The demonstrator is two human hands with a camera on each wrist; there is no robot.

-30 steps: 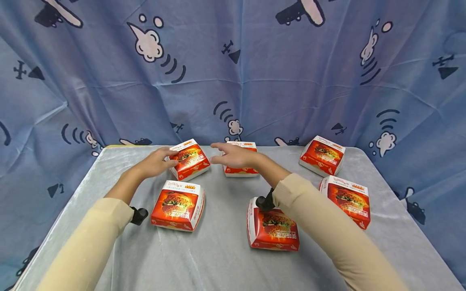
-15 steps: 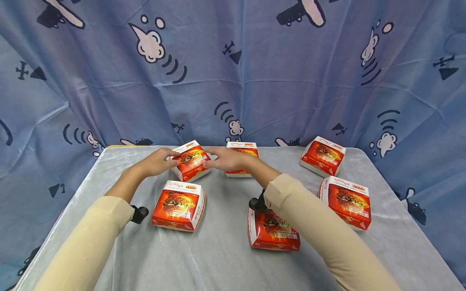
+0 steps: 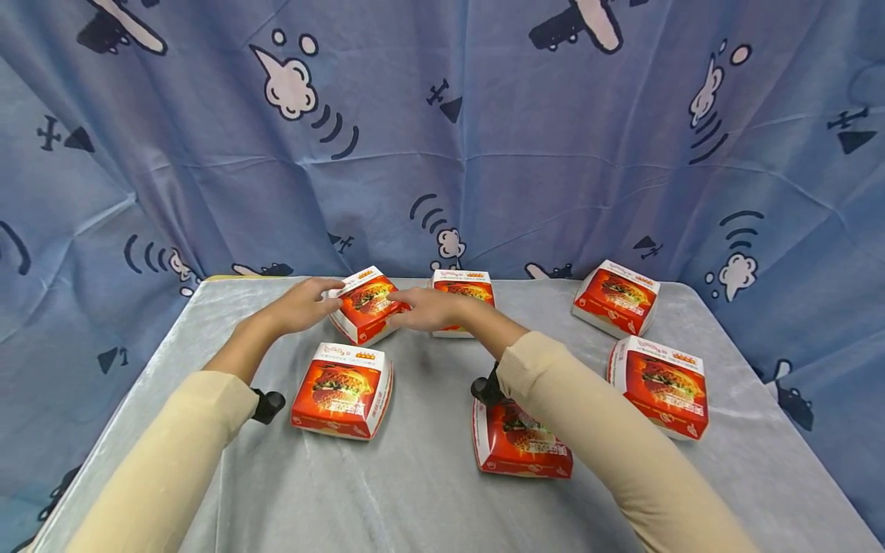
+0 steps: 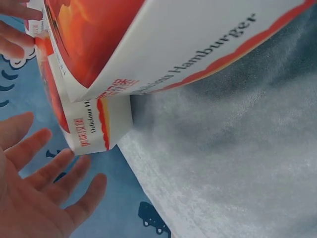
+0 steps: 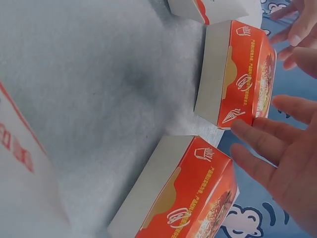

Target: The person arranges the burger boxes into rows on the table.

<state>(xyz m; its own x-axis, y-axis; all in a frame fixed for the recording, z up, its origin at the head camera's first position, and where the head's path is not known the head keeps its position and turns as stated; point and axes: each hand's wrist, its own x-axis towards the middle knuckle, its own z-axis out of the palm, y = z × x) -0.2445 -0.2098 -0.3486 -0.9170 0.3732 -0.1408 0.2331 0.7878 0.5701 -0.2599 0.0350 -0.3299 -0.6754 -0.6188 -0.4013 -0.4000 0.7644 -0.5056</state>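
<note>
"How did the left hand (image 3: pixel 304 306) lie?"

"Its fingers were spread apart and nearly straight, at the left side of the back-left burger box (image 3: pixel 366 303). In the left wrist view they came right up to a corner of it; whether they pressed, I couldn't tell."

"And the right hand (image 3: pixel 429 309)?"

"Much the same: fingers fanned out, at the opposite side. In the right wrist view a fingertip overlapped the right end of the red front panel, though I couldn't swear to firm contact. So the box sat between the two hands."

"Which way did it point?"

"It lay picture side up, askew to the table (image 3: pixel 415 491) edge. The red front panel faced the person and slightly right; the white strip faced back toward the blue curtain (image 3: pixel 387 100). It looked nearly square, so I couldn't name a long axis."

"What stood around it?"

"The front-left box (image 3: pixel 342 392) was just on the person's side of it. The back-middle box (image 3: pixel 470 286) was to its right, partly hidden by the right arm. Farther out, the front-middle box (image 3: pixel 522 449) lay partly under the right sleeve (image 3: pixel 594 418), with a far-right box (image 3: pixel 617 298) and a near-right box (image 3: pixel 664 384) beyond."
</note>
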